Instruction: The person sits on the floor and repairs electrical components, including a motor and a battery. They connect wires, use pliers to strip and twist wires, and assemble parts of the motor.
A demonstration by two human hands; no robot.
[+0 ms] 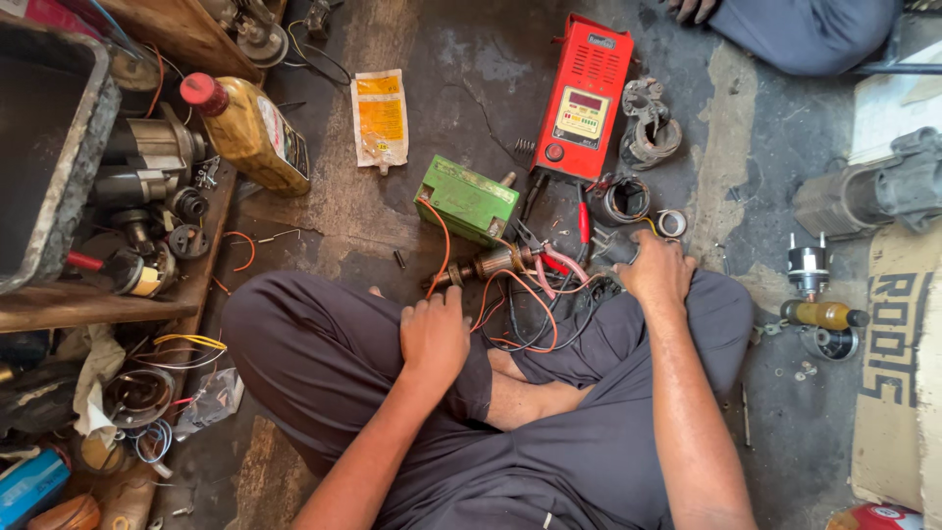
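Left hand (pixel 433 337) rests curled on the knee beside the armature (pixel 488 265). Right hand (pixel 654 269) is closed, apparently gripping a dark clamp (pixel 610 247).

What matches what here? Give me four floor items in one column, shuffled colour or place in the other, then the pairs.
Things:
1. tester box
2. battery
3. oil bottle
4. armature

Descriptions:
A. green, just behind the armature
B. yellowish with a red cap, lying on its side
C. red, with a small display
D. copper-wound, on the floor between left hand and right hand

Pairs: 1-C, 2-A, 3-B, 4-D
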